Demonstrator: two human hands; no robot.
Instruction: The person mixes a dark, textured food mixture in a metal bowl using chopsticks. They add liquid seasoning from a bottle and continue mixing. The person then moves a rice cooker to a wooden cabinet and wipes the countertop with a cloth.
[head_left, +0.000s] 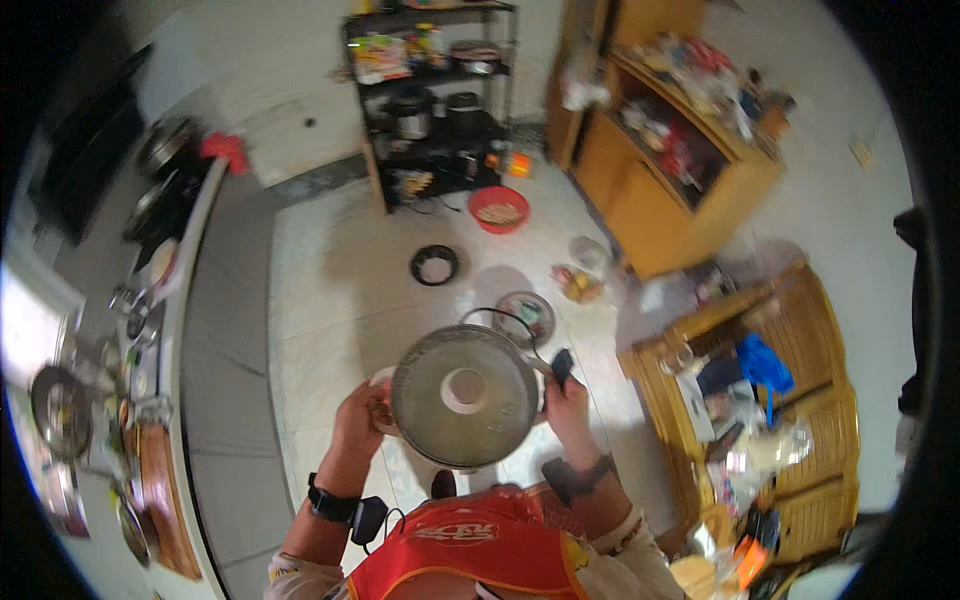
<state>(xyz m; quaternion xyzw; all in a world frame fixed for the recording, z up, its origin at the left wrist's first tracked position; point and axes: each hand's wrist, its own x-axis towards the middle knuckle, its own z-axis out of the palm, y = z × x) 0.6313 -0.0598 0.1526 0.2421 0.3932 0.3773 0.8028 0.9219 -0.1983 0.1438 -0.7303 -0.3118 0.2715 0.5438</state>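
Observation:
An electric cooking pot with a glass lid is held level in front of my red apron, above the tiled floor. The lid is on, with a round pale knob at its centre. My left hand grips the pot's handle on the left side. On the right side my right hand grips the other handle, beside a dark plug or connector. A black cord loops out behind the pot. What the pot contains cannot be made out.
Beyond the pot on the floor are a round patterned tin or plate, a black ring-shaped item, a red basin and bagged produce. A black shelf rack stands ahead, a kitchen counter left, a cluttered wooden bench right.

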